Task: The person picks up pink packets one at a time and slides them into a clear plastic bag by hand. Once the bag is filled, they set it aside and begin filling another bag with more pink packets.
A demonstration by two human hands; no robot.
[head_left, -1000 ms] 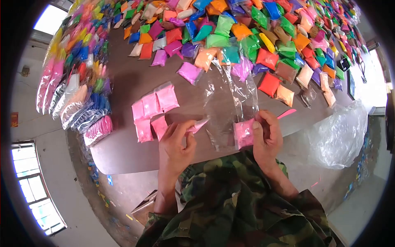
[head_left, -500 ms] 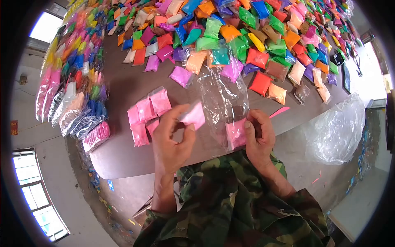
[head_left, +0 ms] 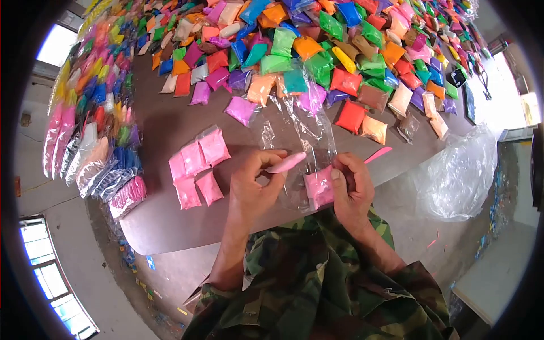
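My left hand [head_left: 258,178] pinches a small pink packet [head_left: 288,163] between thumb and fingers, seen nearly edge-on. Close beside it, my right hand [head_left: 352,190] grips the near end of a long clear plastic bag [head_left: 306,133]. Another pink packet [head_left: 319,188] lies at that end, under or against my right thumb; it appears to be inside the bag. The bag stretches away across the table toward the colourful pile. Left of my left hand, several pink packets [head_left: 194,157] lie grouped on the table.
A large pile of coloured packets [head_left: 345,82] covers the table's far side. Long filled bags [head_left: 96,141] are stacked along the left edge. A pink strip-like piece [head_left: 378,153] lies right of my right hand. Crumpled clear plastic [head_left: 456,175] sits at the right edge of the brown table [head_left: 164,226].
My left hand has moved right with its pink packet, closer to the clear bag, and the packet has turned flatter. My right hand keeps its hold. The view has shifted slightly.
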